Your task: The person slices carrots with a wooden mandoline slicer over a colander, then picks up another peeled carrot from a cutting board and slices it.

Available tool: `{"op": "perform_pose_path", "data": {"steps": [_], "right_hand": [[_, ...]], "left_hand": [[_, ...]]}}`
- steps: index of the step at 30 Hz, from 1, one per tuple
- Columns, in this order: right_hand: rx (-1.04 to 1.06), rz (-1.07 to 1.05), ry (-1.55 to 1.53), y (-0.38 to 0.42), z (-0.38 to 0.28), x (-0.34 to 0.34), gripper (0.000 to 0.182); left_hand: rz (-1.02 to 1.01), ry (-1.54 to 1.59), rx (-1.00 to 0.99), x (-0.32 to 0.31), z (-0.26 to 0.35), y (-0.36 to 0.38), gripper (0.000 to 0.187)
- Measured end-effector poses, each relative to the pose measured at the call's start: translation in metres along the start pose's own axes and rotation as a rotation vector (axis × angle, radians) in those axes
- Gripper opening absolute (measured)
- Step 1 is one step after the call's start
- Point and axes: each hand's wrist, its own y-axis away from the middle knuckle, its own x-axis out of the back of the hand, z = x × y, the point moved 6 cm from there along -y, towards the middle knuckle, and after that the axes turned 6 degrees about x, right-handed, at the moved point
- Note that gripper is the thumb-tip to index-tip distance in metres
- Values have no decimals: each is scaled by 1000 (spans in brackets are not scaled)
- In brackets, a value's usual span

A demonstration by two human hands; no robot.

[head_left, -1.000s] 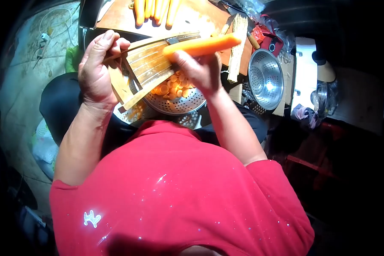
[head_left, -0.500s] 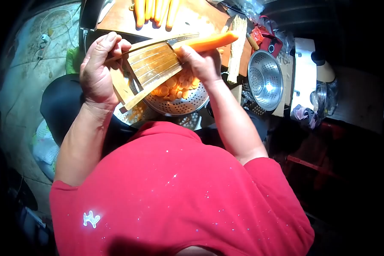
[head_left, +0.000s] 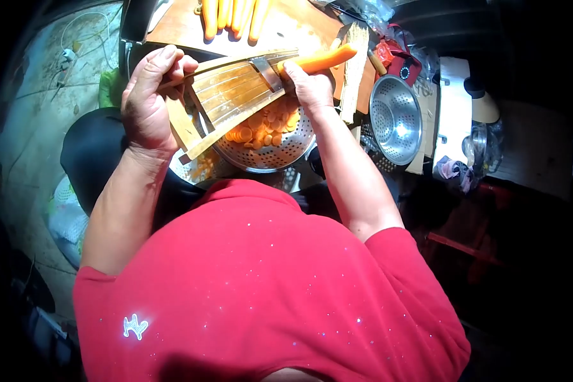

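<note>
My left hand (head_left: 149, 102) grips the frame of a wooden slicer (head_left: 226, 92) at its near left end. The slicer slants up to the right, its metal blade (head_left: 265, 73) showing near the far end. In my right hand (head_left: 309, 86) is a peeled carrot (head_left: 328, 58), its inner end against the slicer just beyond the blade. Below the slicer, a metal colander (head_left: 274, 160) holds orange carrot slices (head_left: 261, 129).
Several peeled carrots (head_left: 235, 19) lie on an orange-brown board (head_left: 178, 28) at the top. A bundle of straw-like sticks (head_left: 352, 73) and a second colander (head_left: 396, 121) are on the right. A green bag (head_left: 110, 88) is at the left.
My right hand and the carrot have moved right along the slicer, past the blade, which now shows more fully. My left hand and the slicer have barely moved.
</note>
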Motion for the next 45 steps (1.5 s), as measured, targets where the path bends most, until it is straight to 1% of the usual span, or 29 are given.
{"op": "perform_pose_path", "data": {"steps": [2, 4, 5, 6, 8, 10, 11, 12, 14, 16, 17, 18, 20, 21, 22, 24, 26, 28, 30, 31, 32, 34, 36, 37, 38, 40, 41, 43, 45], "right_hand": [[-1, 6, 25, -4, 6, 4, 29], [98, -146, 64, 26, -29, -17, 32], [243, -217, 34, 43, -49, -27, 31], [522, -261, 169, 55, -59, -35, 30], [633, -234, 224, 64, -64, -37, 30], [284, -146, 61, 38, -35, -21, 30], [162, -122, 160, 25, -24, -12, 30], [4, -47, 44, 8, 5, -1, 30], [24, -1, 18, -9, 29, 9, 30], [55, -143, -58, 10, 1, -8, 29], [142, -118, -33, 27, -21, -18, 31], [277, -216, -51, 45, -42, -31, 32], [650, -208, 203, 69, -65, -41, 32], [536, -231, 105, 66, -59, -39, 33], [303, -188, -45, 52, -36, -33, 35], [88, -110, 184, 24, -15, -12, 37], [-29, -6, 24, -5, 25, 6, 40], [-14, -56, -72, 2, 11, -4, 36], [93, -139, -47, 29, -22, -21, 34], [229, -208, -50, 41, -36, -30, 32], [493, -240, 179, 55, -54, -35, 33], [507, -209, 190, 58, -53, -36, 32], [171, -126, 10, 33, -18, -22, 30], [178, -70, 95, 20, -10, -16, 31], [91, -119, -103, 12, 4, -17, 28], [84, -93, -108, 4, 4, -12, 29], [89, -99, -106, 2, 5, -12, 29], [70, -14, -10, 10, 1, -8, 31], [44, -28, 16, 8, 4, -6, 32]], "left_hand": [[-11, 23, -15, 0, 0, -3, 15], [-3, 25, 1, 1, -1, -2, 16], [1, 11, -2, 1, -1, -2, 15], [1, 9, 5, 2, -2, -2, 15], [7, 23, 5, 2, -2, -1, 15], [-22, 28, -3, 0, -1, -1, 15], [-5, 14, -2, 0, -1, 0, 15], [13, 1, -2, 1, -1, 0, 15], [20, -5, -7, 2, 0, -1, 15], [-5, 24, -3, 3, -1, -2, 15], [-1, 27, 0, 5, -2, -2, 15], [0, 26, 0, 6, -2, -3, 14], [-1, 18, 7, 5, -4, -2, 14], [-3, 13, 5, 5, -4, 0, 14], [-5, 9, 0, 4, -3, 0, 14], [-1, 20, -6, 5, -2, 0, 14], [17, -21, -4, 3, -1, -1, 15], [-2, 16, -13, 3, -2, -3, 16], [3, 6, 0, 3, -2, -2, 16], [3, 6, 5, 4, -2, -3, 16], [3, 3, 14, 4, -4, -3, 16], [1, 8, 3, 4, -3, -3, 15], [5, -1, -6, 4, -2, -3, 15], [19, -16, 1, 3, -3, -2, 15], [30, -29, 11, 3, -4, -2, 15], [-4, -1, -3, 4, -4, -5, 15], [3, -5, -1, 5, -3, -7, 15], [23, -35, 4, 6, -4, -5, 14], [25, -36, 6, 7, -3, -5, 15]]}}
